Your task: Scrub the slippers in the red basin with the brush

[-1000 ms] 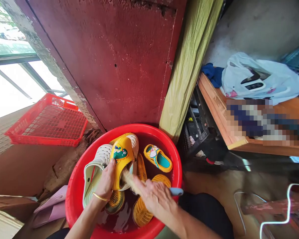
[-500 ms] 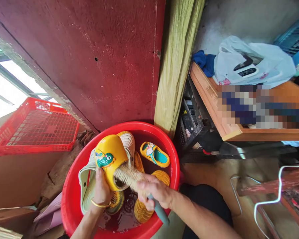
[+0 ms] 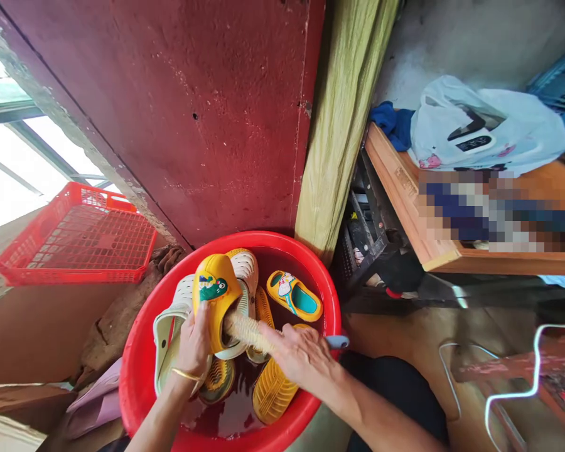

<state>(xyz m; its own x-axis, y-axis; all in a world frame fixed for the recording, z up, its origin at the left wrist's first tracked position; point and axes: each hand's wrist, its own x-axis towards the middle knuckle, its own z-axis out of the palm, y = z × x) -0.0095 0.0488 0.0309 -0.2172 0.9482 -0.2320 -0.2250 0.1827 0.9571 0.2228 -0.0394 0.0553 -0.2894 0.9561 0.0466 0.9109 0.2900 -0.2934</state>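
My left hand (image 3: 195,342) grips a yellow slipper (image 3: 216,273) with a green dinosaur on its top, holding it tilted over a red basin (image 3: 139,351). In my right hand (image 3: 301,355) is a scrubbing brush (image 3: 252,333) with pale bristles and a blue-grey handle; its tip reaches into the slipper's opening. Dark water fills the basin. A pale clog (image 3: 169,333) leans at the left, and another white clog (image 3: 245,267) lies behind the held slipper. A small yellow slipper with a teal insole (image 3: 304,298) floats at the right. Below my right hand, a yellow sole (image 3: 273,392) faces up.
A red plastic crate (image 3: 94,235) sits at the left by the window. Behind the basin rise a dark red panel (image 3: 245,125) and a yellow-green cloth (image 3: 339,125). At the right, a white plastic bag (image 3: 494,125) rests on a wooden table (image 3: 433,251). Cardboard (image 3: 19,427) lies lower left.
My right hand has moved slightly right and turned the brush, its handle now pointing right rather than down. The yellow slipper has tilted a little in my left hand. The view has shifted slightly.
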